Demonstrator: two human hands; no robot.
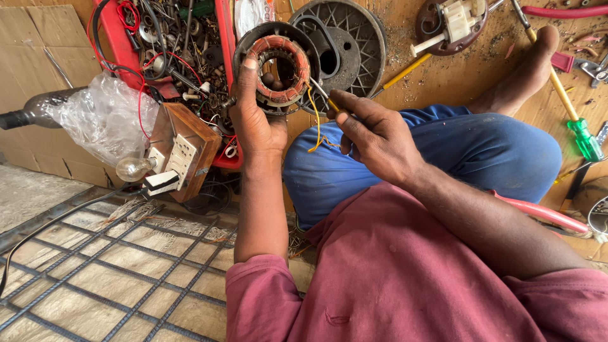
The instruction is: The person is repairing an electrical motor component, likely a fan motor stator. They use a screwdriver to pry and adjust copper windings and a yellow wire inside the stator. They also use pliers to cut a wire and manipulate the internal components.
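Both hands busy: left hand [256,123] grips motor stator [278,69], right hand [373,136] pinches yellow wire [315,123].

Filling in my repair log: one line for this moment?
left hand: holds motor stator | right hand: pinches yellow wire | seated, blue trousers

Behind left hand [256,123]: lower-left rim of the motor stator [277,68], hidden. Inside right hand [373,136]: most of a thin tool. Cut off at 12 o'clock: red tray [225,38]. At 3 o'clock: green screwdriver [586,140], tip unseen.
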